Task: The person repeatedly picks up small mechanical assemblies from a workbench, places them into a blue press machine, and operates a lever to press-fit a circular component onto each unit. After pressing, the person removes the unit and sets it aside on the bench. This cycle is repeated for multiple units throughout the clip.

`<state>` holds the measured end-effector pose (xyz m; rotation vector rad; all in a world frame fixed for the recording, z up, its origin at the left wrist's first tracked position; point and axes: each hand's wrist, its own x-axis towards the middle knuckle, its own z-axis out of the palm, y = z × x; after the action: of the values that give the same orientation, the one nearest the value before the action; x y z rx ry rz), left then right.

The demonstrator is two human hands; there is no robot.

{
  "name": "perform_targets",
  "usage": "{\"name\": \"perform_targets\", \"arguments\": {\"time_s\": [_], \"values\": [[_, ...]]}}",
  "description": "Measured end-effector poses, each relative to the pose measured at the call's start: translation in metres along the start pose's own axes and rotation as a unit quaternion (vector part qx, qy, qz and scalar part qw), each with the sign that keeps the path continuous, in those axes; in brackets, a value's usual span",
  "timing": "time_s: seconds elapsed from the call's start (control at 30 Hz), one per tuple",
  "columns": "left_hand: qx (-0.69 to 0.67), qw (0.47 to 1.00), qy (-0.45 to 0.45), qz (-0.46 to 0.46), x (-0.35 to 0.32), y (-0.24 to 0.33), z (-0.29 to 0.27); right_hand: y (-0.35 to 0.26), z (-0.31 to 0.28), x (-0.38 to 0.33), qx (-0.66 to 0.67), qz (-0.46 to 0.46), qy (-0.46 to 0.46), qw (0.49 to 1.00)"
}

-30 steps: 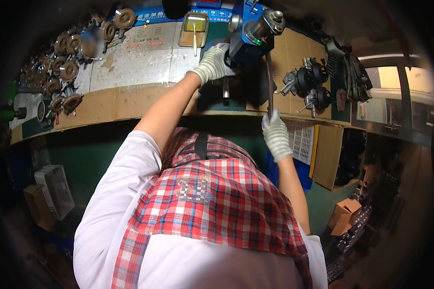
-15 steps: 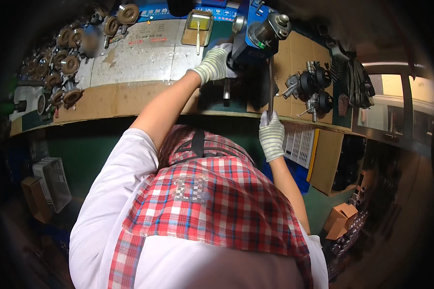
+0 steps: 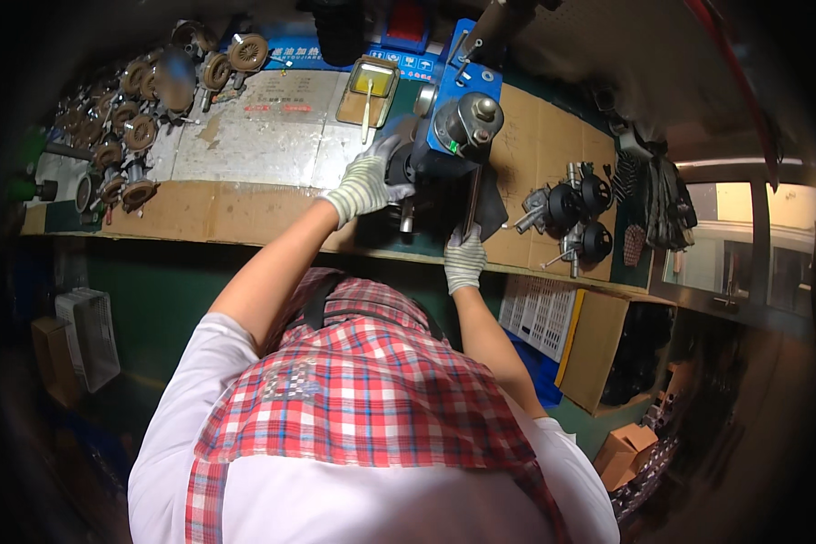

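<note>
1. A dark part [image 3: 399, 172] is being held by the gloved left hand [image 3: 364, 184], fingers wrapped around it, at the blue press [image 3: 462, 127] on the far tabletop [image 3: 245, 213].
2. The part's underside is being steadied by the right hand [image 3: 465, 258], whose finger spread cannot be told.
3. Seating appears to be under way; careful alignment is being called for next.

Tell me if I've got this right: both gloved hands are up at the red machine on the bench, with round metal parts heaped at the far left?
Not quite: the machine is blue, not red, as the head view shows. Both gloved hands, left hand and right hand, are at it, and the round metal parts do lie far left.

Left hand [image 3: 364, 184] on blue machine [image 3: 453, 136] — right hand [image 3: 464, 258] below.
</note>
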<state>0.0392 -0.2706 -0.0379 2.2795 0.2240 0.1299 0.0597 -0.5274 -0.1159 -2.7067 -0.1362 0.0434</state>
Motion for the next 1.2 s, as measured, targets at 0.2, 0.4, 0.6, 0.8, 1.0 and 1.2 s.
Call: {"name": "perform_targets", "arguments": {"time_s": [0.2, 0.4, 0.6, 0.8, 1.0, 1.2], "values": [[-0.302, 0.933, -0.050, -0.191, -0.011, 0.003, 0.007, -0.005, -0.004, 0.001, 0.031, -0.001, -0.035, 0.999], [-0.220, 0.952, 0.002, -0.213, 0.039, -0.056, 0.075, -0.014, -0.127, -0.058, 0.193, -0.012, -0.229, 0.954], [-0.260, 0.940, 0.039, -0.215, 0.021, 0.003, 0.006, -0.076, -0.291, -0.079, 0.620, 0.075, -0.373, 0.686], [-0.219, 0.946, 0.027, -0.237, -0.031, -0.013, -0.038, -0.093, -0.159, -0.060, 0.510, 0.112, -0.377, 0.765], [-0.213, 0.976, 0.036, -0.026, -0.092, 0.017, -0.108, -0.201, -0.097, -0.043, 0.491, 0.078, -0.362, 0.789], [-0.238, 0.965, -0.011, 0.106, -0.104, -0.022, -0.180, -0.229, -0.075, -0.055, 0.472, -0.119, -0.205, 0.849]]}}
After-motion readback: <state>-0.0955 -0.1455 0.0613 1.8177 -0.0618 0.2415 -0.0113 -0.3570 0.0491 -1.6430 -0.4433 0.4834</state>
